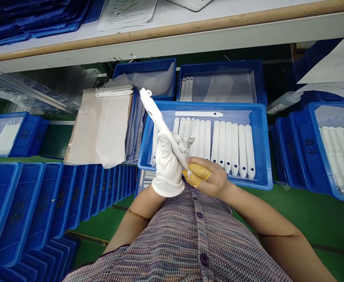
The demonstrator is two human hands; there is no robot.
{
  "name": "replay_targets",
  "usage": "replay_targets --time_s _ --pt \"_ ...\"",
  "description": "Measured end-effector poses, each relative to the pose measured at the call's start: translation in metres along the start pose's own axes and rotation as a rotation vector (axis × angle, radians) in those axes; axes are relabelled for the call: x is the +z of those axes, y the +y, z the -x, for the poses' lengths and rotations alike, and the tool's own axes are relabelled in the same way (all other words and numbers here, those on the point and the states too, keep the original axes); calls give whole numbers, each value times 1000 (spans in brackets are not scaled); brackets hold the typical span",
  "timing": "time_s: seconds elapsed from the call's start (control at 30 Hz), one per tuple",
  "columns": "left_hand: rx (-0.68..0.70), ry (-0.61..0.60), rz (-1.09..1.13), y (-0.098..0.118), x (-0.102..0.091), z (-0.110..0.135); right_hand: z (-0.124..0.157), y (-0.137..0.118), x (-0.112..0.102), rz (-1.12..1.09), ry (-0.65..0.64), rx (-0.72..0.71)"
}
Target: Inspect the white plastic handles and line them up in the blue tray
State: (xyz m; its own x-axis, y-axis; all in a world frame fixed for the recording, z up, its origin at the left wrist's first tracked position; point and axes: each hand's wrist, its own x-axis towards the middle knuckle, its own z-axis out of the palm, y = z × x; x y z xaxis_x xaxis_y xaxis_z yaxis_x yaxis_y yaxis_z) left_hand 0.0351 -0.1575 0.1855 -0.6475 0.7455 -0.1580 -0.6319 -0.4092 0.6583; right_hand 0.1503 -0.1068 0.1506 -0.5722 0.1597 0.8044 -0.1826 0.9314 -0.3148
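My left hand point(167, 166), in a white glove, is closed around a long white plastic part point(158, 121) and holds it tilted up and away from me. My right hand point(207, 178) has yellow finger cots on its thumb and a finger. It pinches the lower end of the part, with a small white wipe point(189, 171) showing between the fingertips. Just beyond my hands, a blue tray point(204, 107) holds a row of several white plastic bars point(230, 147) side by side, and one similar bar point(198, 114) lies crosswise behind them.
Stacked blue trays point(28, 199) fill the lower left. Another blue tray point(324, 156) of white parts stands at right, with a plastic bottle point(283, 102) behind it. Further blue trays lie beyond, and a beige padded sheet point(100, 127) lies left. A wood-edged shelf point(172, 35) with papers runs overhead.
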Motion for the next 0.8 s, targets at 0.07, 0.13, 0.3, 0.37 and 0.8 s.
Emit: replay_targets --time_s 0.07,0.13,0.3,0.37,0.8 --pt "-18 10 -7 -1 -1 -1 0 1 0 7 20 -4" --pt "-3 3 -20 -2 -2 -2 0 1 0 7 14 14" --pt "23 -14 -14 -4 -3 -2 -1 2 2 30 14 4" --pt "8 0 8 -4 -2 -3 0 3 3 -2 27 4" --pt "-284 -138 67 8 -1 -17 0 9 -16 -423 186 501"
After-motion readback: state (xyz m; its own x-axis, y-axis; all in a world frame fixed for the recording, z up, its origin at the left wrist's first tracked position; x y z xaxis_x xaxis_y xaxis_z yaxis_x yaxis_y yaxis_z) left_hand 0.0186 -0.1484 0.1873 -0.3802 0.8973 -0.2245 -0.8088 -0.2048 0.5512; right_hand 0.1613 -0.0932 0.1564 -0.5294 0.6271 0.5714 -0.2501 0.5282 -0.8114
